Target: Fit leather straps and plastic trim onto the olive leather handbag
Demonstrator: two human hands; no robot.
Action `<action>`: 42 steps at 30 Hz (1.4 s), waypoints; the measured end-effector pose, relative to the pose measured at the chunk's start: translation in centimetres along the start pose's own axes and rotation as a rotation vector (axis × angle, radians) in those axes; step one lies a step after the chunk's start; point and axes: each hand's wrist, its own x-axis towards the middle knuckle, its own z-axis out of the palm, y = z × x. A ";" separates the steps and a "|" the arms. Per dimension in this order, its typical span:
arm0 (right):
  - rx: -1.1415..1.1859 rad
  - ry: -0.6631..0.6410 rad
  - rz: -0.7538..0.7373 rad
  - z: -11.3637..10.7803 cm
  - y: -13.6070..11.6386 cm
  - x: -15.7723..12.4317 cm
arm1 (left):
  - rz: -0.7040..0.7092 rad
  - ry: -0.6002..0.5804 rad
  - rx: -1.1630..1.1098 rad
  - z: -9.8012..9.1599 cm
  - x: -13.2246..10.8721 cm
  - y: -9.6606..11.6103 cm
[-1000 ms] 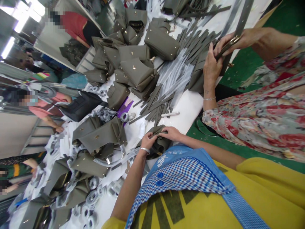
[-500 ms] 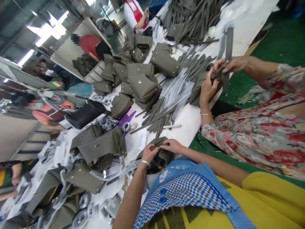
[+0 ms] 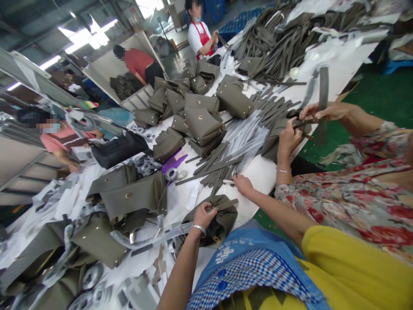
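Note:
An olive-grey handbag [image 3: 227, 219] lies at the table edge in front of my apron. My left hand [image 3: 204, 216] is closed on a short flat strap [image 3: 228, 204] across the top of that bag, thumb and fingers pinched. Ahead and to the right, my right hand [image 3: 244, 186] is closed over a slim white-handled tool [image 3: 228, 182] on the white table top. Part of the tool is hidden under the fingers. Beyond it lies a pile of loose olive-grey straps [image 3: 214, 165].
More handbags [image 3: 202, 125] are heaped mid-table, with others [image 3: 129, 198] at left. Rolls of clear plastic [image 3: 93, 275] lie front left. At my right, a co-worker's hands [image 3: 292, 133] hold a strap and bag. A tape roll [image 3: 171, 174] sits near purple material [image 3: 174, 160].
My right hand has let go of the strap on the bag and moved forward to the white-handled tool. My left hand stays at the strap. The view has shifted slightly.

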 end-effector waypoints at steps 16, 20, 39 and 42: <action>0.850 -0.195 0.138 -2.0 -6.2 -10.7 | 0.059 0.011 0.055 -0.2 -0.2 0.0; 0.621 -0.080 0.053 -0.7 -7.0 -10.9 | 0.082 0.019 0.063 0.0 -0.1 -0.4; 0.309 -0.084 -0.103 0.5 -9.2 -11.9 | 0.171 -0.005 0.012 0.2 -0.9 -1.6; 0.465 -0.101 -0.052 1.0 -8.9 -11.5 | 0.185 -0.020 0.024 0.2 -0.9 -1.9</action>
